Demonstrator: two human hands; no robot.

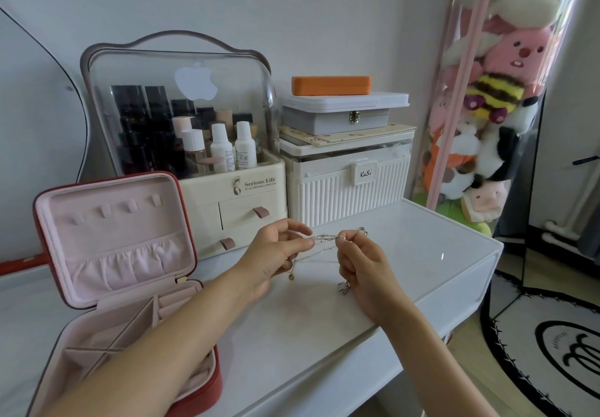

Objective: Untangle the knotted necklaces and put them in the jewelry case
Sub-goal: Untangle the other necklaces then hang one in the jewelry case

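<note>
Both forearms reach forward over the white bench (324,335). The left hand (276,254) and right hand (363,264) each pinch the tangled necklaces (324,238), stretched between the two grips. The open jewelry case (107,238) sits left of them.

Soft daylight is filling the room, and it is looking bright and a bit washed out. A small white glint is shining on the table (442,256). Shadows are staying faint. Straight lines are bending near the edges. The far corners are looking a little blurry.
</note>
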